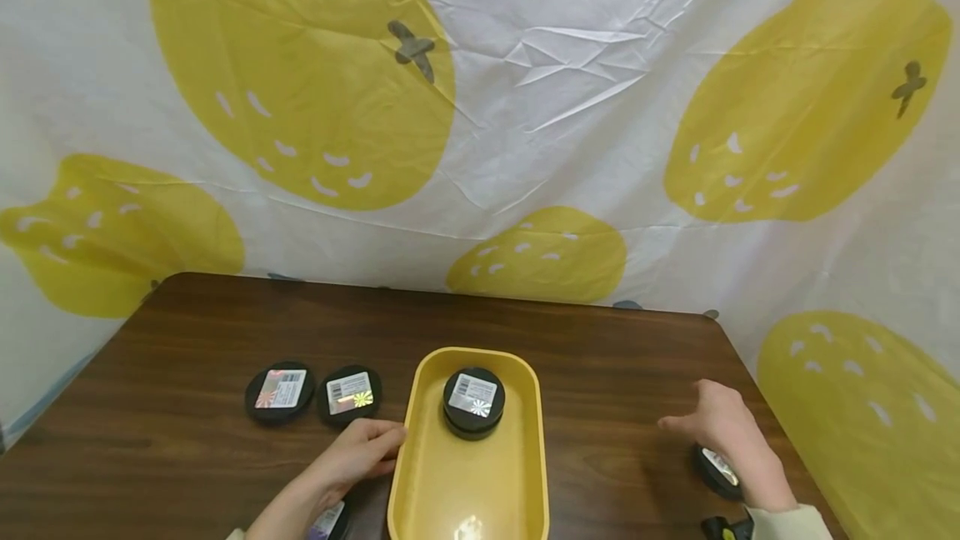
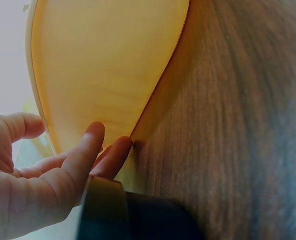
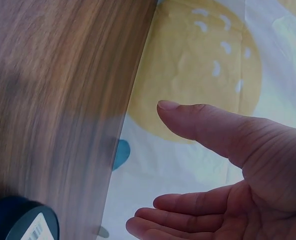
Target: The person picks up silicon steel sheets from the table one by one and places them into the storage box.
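Note:
A yellow tray lies lengthwise on the brown table. Inside it, toward the far end, two flat round black containers are stacked, the upper one bearing a silver label. My left hand holds the tray's left side, its thumb at the rim and its fingers against the outer wall. On the right, my right hand is raised with thumb and fingers spread, holding nothing. Beneath it, partly hidden by the wrist, is another labelled black container.
Left of the tray, two black containers lie side by side, labels up. One more black container is half covered by my left forearm. A white cloth with yellow fruit hangs behind the table.

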A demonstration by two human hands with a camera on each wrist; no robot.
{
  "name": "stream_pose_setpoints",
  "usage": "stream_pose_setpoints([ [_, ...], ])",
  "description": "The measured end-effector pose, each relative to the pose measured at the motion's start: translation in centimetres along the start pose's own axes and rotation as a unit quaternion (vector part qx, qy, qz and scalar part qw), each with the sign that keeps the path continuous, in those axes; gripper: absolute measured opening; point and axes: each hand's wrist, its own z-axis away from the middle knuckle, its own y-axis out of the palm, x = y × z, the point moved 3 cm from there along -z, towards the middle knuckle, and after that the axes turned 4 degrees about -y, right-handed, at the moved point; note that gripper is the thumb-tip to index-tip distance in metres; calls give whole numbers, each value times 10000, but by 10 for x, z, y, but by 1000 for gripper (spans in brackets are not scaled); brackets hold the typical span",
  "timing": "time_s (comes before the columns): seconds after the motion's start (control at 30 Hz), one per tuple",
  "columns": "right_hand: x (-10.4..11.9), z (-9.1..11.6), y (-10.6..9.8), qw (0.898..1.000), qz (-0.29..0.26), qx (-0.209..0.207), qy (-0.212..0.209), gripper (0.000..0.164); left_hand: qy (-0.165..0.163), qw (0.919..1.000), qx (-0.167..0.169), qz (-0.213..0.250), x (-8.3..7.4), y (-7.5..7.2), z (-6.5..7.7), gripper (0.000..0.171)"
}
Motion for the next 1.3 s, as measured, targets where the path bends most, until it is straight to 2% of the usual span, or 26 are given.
stream_pose_setpoints([
  [0.27,-17,2,-2,9997,139,108,153,89,-38,10000,-56,-50,-1,-1,-1,39],
  [0.6,-34,6,1,9995,198,1,232,65,-70,9999,-65,-74,-2,-2,-2,40],
  [0.77,-44,7,6,9988,77,217,429,59,-118,9998,-108,-112,-1,-1,-1,39],
  [0.97,-57,11,10,9987,78,157,484,53,-134,9997,-134,-133,0,-2,-1,39],
  [1.3,-73,13,19,9972,119,294,672,65,-146,9996,-179,-170,0,-3,0,40],
])
